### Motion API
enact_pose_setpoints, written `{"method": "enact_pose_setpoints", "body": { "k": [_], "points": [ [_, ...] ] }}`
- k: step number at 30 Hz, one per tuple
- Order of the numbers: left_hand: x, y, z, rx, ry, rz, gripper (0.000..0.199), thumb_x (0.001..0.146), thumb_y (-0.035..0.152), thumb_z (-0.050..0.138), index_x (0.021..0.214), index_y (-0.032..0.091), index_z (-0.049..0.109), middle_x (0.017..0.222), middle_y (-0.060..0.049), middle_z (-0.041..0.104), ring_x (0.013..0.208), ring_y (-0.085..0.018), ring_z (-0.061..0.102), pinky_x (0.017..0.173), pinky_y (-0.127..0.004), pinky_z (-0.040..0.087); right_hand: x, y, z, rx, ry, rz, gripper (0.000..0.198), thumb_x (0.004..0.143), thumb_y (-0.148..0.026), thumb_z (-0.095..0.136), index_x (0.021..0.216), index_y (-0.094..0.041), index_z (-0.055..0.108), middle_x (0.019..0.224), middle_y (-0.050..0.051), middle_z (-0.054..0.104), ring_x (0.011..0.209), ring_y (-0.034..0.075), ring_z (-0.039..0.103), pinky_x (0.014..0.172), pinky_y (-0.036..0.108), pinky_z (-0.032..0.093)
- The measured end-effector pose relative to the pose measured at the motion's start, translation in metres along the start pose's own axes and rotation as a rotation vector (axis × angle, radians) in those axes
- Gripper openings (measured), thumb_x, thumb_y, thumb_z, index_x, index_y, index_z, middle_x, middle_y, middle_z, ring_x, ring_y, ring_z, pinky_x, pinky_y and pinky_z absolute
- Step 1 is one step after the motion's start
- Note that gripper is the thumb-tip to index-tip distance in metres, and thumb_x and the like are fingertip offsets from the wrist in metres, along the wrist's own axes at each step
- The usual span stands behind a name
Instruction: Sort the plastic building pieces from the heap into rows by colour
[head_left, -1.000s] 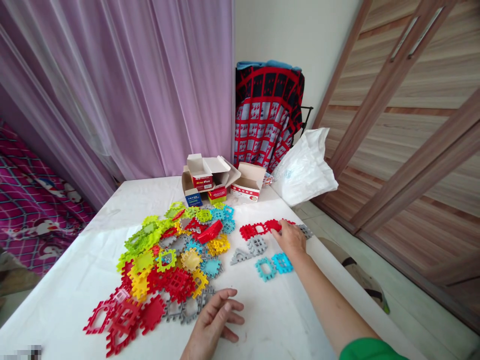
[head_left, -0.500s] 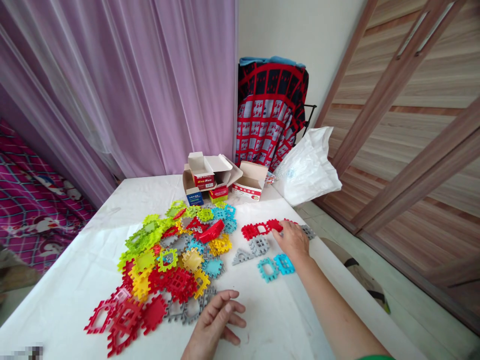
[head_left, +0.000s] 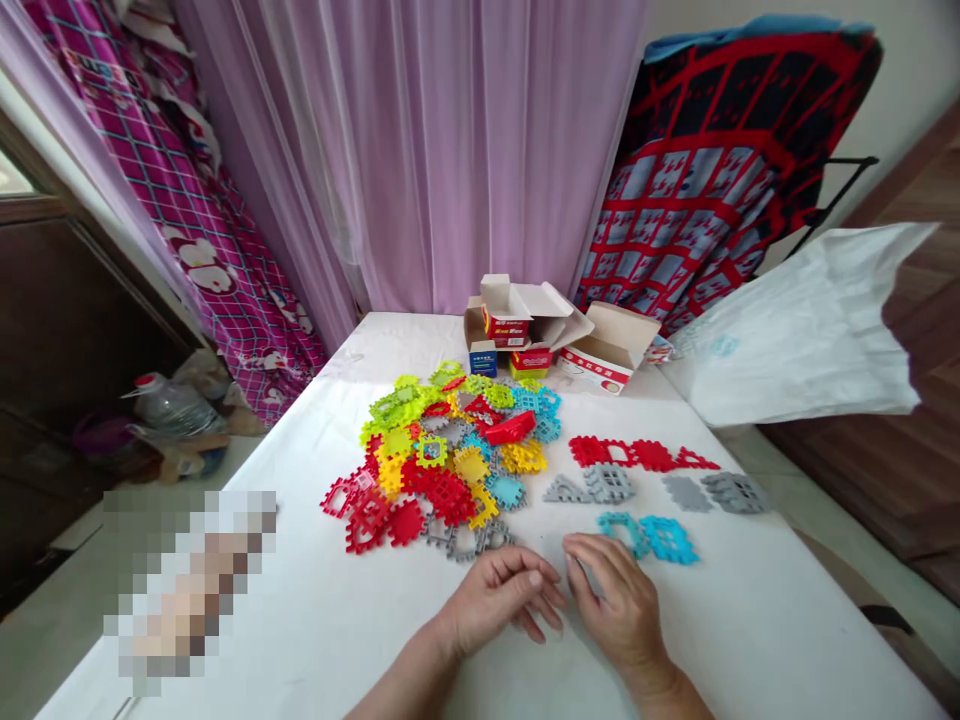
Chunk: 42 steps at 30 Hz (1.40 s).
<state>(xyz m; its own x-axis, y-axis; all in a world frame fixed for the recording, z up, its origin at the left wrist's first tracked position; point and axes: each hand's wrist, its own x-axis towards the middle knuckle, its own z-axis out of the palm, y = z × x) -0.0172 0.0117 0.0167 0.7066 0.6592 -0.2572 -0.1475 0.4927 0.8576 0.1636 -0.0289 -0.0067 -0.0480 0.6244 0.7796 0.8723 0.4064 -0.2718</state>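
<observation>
My left hand (head_left: 510, 590) hovers low over the white table, its fingers loosely curved and apart, holding nothing. Facing it, my right hand (head_left: 619, 600) has its thumb apart from bent fingers, with no object visible in it. Just beyond the right hand lie a turquoise frame piece (head_left: 639, 540) and a blue lattice piece (head_left: 670, 541). Farther off are a row of red interlocking pieces (head_left: 652, 456), a grey triangle (head_left: 564, 490), grey lattice pieces (head_left: 609, 483) and a flat grey piece (head_left: 686, 492). Left of these spreads a mixed pile of toothed plastic pieces (head_left: 406, 522), its grey edge near my left fingertips.
Open cardboard boxes (head_left: 506, 328) are stacked at the table's back, beside another open box (head_left: 600, 372). A white plastic bag (head_left: 795, 330) is at the right edge. A pixelated patch (head_left: 195, 590) covers the lower left. Purple curtains (head_left: 450, 150) hang behind.
My right hand has drawn back from the red row toward my left hand, uncovering red and grey pieces there. The view has turned left.
</observation>
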Motion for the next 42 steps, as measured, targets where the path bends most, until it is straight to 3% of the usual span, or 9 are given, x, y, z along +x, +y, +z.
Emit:
{"method": "enact_pose_setpoints", "body": {
  "k": [3,7,11,18,23,28,31,37,42],
  "points": [
    [-0.019,0.016,-0.013,0.258,0.233,0.204,0.039,0.075,0.056,0.066,0.076,0.017,0.067,0.065,-0.006,0.068,0.057,-0.016,0.061,0.055,-0.027,0.047,-0.001,0.002,0.003,-0.019,-0.004,0.014,0.014,0.085,-0.012,0.057,0.096,-0.020,0.062,0.084,0.006,0.070,0.079,0.018,0.066,0.074,0.032,0.053],
    [-0.058,0.039,-0.063,1.006,0.638,0.480,0.018,0.082,0.038,0.063,0.092,0.026,0.073,0.096,-0.009,0.072,0.091,-0.025,0.063,0.084,-0.037,0.045,-0.004,0.007,0.004,-0.046,0.018,0.039,0.011,0.087,-0.015,0.056,0.094,-0.020,0.062,0.082,0.005,0.070,0.077,0.018,0.066,0.074,0.031,0.053],
    [-0.083,0.047,-0.107,1.522,0.638,0.399,0.023,0.083,0.036,0.062,0.103,0.029,0.070,0.105,-0.007,0.073,0.101,-0.030,0.058,0.088,-0.042,0.038,-0.007,0.006,0.006,-0.047,-0.002,0.042,0.011,0.087,-0.016,0.055,0.094,-0.020,0.063,0.083,0.004,0.070,0.078,0.017,0.067,0.074,0.030,0.054],
    [-0.074,0.057,-0.115,1.706,0.569,0.386,0.023,0.089,0.037,0.053,0.084,0.026,0.072,0.089,-0.007,0.075,0.085,-0.024,0.060,0.081,-0.037,0.037,-0.008,0.007,0.007,-0.053,0.004,0.063,0.012,0.088,-0.017,0.053,0.092,-0.021,0.064,0.083,0.004,0.071,0.077,0.017,0.068,0.074,0.029,0.055],
    [-0.078,0.059,-0.106,1.307,0.703,0.463,0.020,0.083,0.041,0.060,0.082,0.025,0.072,0.084,-0.007,0.074,0.084,-0.025,0.060,0.080,-0.037,0.041,-0.010,0.006,0.007,-0.030,0.009,0.106,0.014,0.087,-0.020,0.052,0.089,-0.021,0.066,0.083,0.005,0.072,0.076,0.017,0.069,0.073,0.029,0.056],
    [-0.065,0.044,-0.071,0.115,0.690,0.201,0.025,0.074,0.044,0.072,0.076,0.019,0.067,0.065,0.000,0.067,0.063,-0.014,0.062,0.060,-0.024,0.047,-0.010,-0.004,0.007,0.016,0.000,0.124,0.014,0.088,-0.020,0.051,0.090,-0.020,0.065,0.082,0.005,0.071,0.073,0.016,0.068,0.070,0.027,0.057],
    [-0.050,0.034,-0.050,-0.382,0.622,0.001,0.016,0.077,0.028,0.073,0.077,0.018,0.061,0.063,0.002,0.067,0.058,-0.011,0.066,0.053,-0.019,0.049,-0.006,-0.018,0.009,0.050,-0.019,0.129,0.019,0.088,-0.023,0.052,0.104,-0.019,0.062,0.090,0.007,0.071,0.077,0.017,0.068,0.070,0.029,0.058],
    [-0.032,0.022,-0.026,-0.478,0.457,-0.119,0.011,0.082,0.021,0.069,0.081,0.015,0.060,0.064,0.002,0.069,0.057,-0.008,0.068,0.048,-0.014,0.050,0.013,-0.045,0.010,0.047,-0.120,0.053,0.057,0.081,-0.036,0.062,0.133,-0.017,0.047,0.121,0.015,0.061,0.112,0.026,0.058,0.093,0.042,0.052],
    [-0.027,0.016,-0.018,-0.403,0.384,-0.129,0.015,0.078,0.023,0.074,0.083,0.016,0.062,0.065,0.002,0.069,0.059,-0.008,0.068,0.051,-0.014,0.050,0.024,-0.045,-0.001,0.048,-0.291,0.109,0.049,0.078,-0.030,0.065,0.125,-0.020,0.054,0.115,0.010,0.064,0.107,0.023,0.060,0.093,0.037,0.051]
  ]
}}
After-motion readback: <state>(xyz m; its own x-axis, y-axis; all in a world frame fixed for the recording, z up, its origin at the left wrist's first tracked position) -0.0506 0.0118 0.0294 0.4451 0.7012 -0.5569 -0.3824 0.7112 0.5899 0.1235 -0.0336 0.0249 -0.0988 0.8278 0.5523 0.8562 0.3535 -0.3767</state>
